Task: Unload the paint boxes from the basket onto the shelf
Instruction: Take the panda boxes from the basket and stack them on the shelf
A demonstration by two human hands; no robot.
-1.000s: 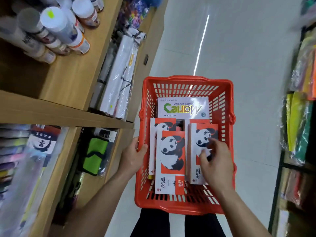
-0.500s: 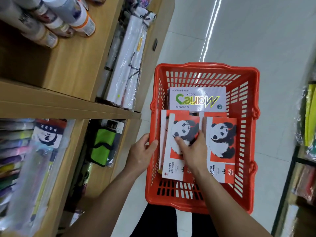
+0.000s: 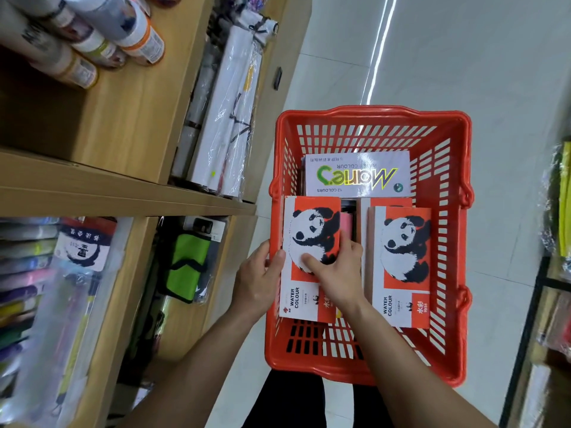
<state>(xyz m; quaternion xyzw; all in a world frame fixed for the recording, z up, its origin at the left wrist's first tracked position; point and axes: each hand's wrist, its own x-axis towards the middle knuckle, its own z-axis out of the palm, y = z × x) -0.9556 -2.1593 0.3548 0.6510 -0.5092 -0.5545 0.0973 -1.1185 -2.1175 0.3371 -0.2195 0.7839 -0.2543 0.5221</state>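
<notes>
A red plastic basket (image 3: 454, 273) rests on my lap. Inside lie panda-printed water colour boxes: one at the left (image 3: 309, 223), another at the right (image 3: 401, 264) stacked on more. A white Marie's box (image 3: 355, 177) lies at the far end. My right hand (image 3: 336, 267) grips the left panda box, thumb on its face and fingers around its right edge. My left hand (image 3: 256, 279) holds the basket's left rim, its thumb touching that box's left edge.
Wooden shelves (image 3: 123, 199) stand at my left. The upper one holds paint bottles (image 3: 102, 35) and wrapped white packs (image 3: 228, 118). Below are plastic-wrapped goods (image 3: 46, 273) and a green pouch (image 3: 185, 264). Another rack (image 3: 556, 273) lines the right; tiled floor (image 3: 463, 57) lies ahead.
My right hand moved from the right panda box to the middle one, took hold of it and has drawn it to the basket's left side, raised above the others.
</notes>
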